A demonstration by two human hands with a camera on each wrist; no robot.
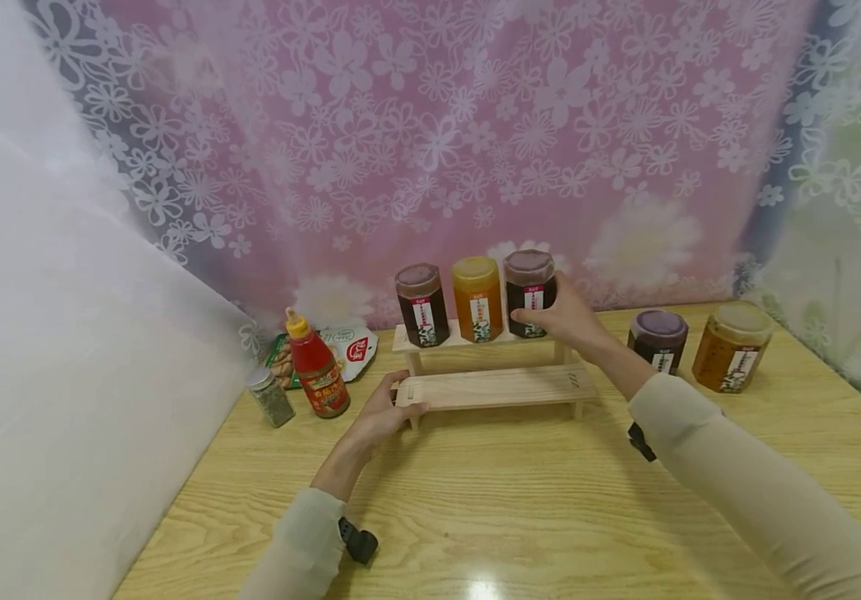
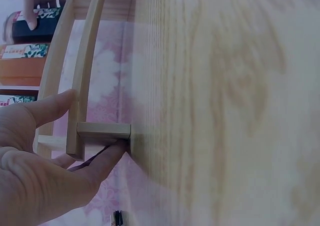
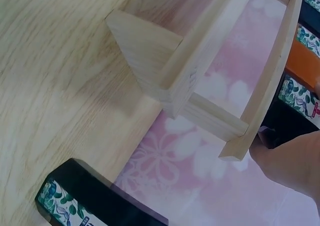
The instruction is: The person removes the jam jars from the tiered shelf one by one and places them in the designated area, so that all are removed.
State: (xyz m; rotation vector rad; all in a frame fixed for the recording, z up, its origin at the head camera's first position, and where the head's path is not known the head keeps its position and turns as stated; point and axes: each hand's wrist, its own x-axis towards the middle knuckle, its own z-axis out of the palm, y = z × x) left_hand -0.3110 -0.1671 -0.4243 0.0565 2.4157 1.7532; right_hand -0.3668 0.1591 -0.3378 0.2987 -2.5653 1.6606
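A two-tier wooden rack (image 1: 490, 390) stands on the table, with three jars along its upper shelf. My right hand (image 1: 567, 317) grips the rightmost of these, a dark jar (image 1: 529, 275) with a purple lid, thumb across its front. In the right wrist view that dark jar (image 3: 284, 117) sits at the end of the upper shelf. Beside it are an amber jar (image 1: 478, 287) and another dark jar (image 1: 422, 300). At the rack's left end my left hand (image 1: 385, 411) holds the lower shelf, thumb on top and fingers around the leg (image 2: 104, 130).
On the right of the table stand a dark jar (image 1: 658, 335) and an amber jar (image 1: 733, 350). To the left are a red sauce bottle (image 1: 317, 367), a small spice jar (image 1: 271, 398) and a snack bag (image 1: 351, 350). A flowered curtain (image 1: 430, 167) hangs behind.
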